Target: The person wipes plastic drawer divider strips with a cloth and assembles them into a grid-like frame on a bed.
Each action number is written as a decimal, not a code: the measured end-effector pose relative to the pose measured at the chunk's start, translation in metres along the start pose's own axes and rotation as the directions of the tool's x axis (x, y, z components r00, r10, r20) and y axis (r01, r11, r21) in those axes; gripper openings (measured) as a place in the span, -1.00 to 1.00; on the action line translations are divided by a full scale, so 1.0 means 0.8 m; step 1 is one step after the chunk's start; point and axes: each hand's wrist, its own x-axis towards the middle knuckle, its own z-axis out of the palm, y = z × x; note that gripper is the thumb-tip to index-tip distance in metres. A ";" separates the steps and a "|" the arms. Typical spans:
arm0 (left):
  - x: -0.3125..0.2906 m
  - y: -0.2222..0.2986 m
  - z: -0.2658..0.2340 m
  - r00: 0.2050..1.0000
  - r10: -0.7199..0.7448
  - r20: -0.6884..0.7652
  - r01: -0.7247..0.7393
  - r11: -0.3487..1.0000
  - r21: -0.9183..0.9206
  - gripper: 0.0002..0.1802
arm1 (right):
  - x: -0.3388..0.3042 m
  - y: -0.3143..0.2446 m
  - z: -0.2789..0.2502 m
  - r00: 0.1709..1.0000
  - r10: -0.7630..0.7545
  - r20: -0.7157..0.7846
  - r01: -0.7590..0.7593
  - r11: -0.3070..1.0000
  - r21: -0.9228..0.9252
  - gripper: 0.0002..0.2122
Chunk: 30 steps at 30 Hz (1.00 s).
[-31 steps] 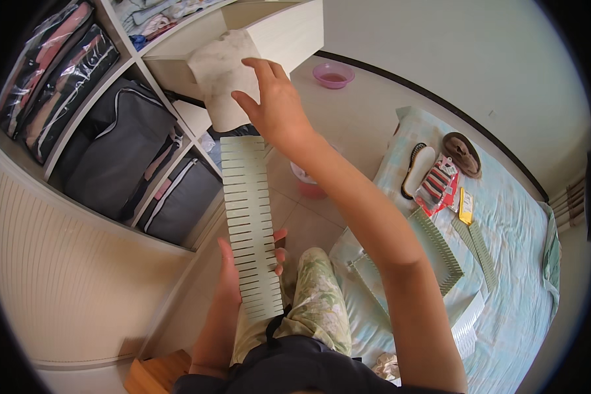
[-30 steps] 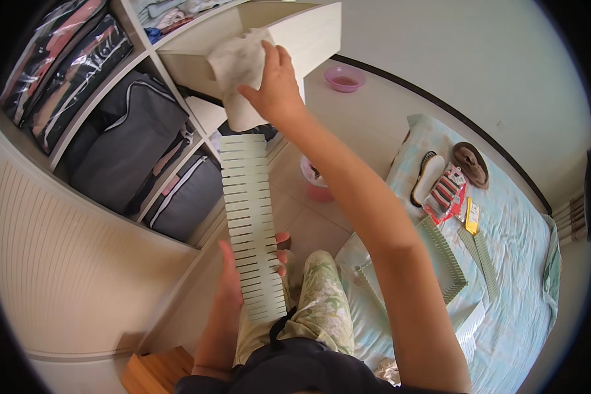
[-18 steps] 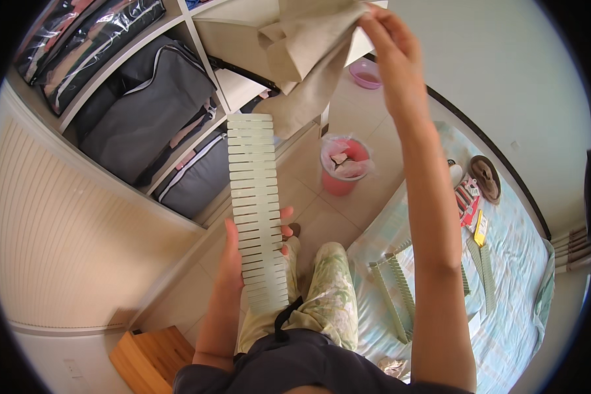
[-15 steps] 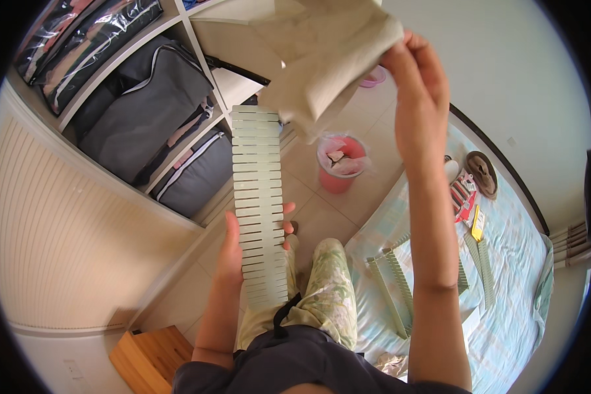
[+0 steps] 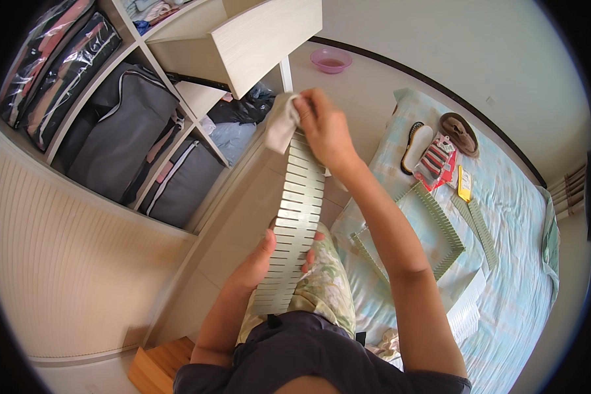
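A pale green slotted drawer divider strip (image 5: 299, 203) stretches lengthwise in front of my body. My left hand (image 5: 257, 261) is closed around its lower half, thumb on one edge and fingertips on the other. At the far end of the strip, my right hand (image 5: 325, 128) pinches a beige cloth (image 5: 282, 125). The cloth hangs to the left of my fingers and is at the strip's end; part of it is hidden behind my hand.
A pulled-out drawer (image 5: 269, 46) juts from the shelving at upper left. Grey storage bags (image 5: 121, 138) fill the shelves. To the right, a bed (image 5: 512, 276) bears a square divider frame (image 5: 463, 249), more strips (image 5: 482, 230), socks and insoles. A pink basin (image 5: 331, 61) sits on the floor.
My right hand has come down and left with the cloth to the strip's far end. The strip now leans right, the view has shifted, and the pink bin is no longer visible.
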 end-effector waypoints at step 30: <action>0.075 -0.058 0.031 0.968 -0.182 -0.171 0.122 0.942 -0.312 -0.29 | -0.114 0.070 -0.070 0.955 0.076 -0.288 -0.089 0.996 -0.032 -0.75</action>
